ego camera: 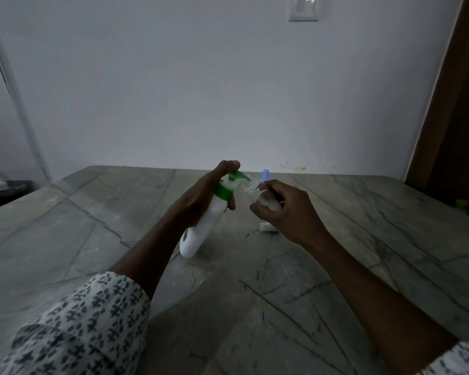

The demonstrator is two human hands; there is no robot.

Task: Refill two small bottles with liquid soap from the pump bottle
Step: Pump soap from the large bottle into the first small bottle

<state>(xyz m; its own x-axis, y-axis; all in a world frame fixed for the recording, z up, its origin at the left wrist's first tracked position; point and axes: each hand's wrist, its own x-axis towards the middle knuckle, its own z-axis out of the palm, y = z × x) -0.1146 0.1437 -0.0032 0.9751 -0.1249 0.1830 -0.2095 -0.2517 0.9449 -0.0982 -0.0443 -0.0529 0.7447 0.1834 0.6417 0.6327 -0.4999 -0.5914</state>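
A white pump bottle [205, 226] with a green collar and green pump head leans to the right, its base on the marble table [92, 239]. My left hand [201, 196] grips its neck, with a finger on top of the pump head. My right hand [284, 209] holds a small clear bottle [255, 188] tilted, its open mouth at the pump's nozzle. A second small bottle with a light blue cap [266, 174] stands just behind, mostly hidden. A small white object [267, 228] lies on the table under my right hand.
The table runs back to a plain white wall. A brown wooden door or panel [458, 117] stands at the right, with a small green object [462, 203] at its foot. A dark shelf with a small white item [0, 185] is at the far left.
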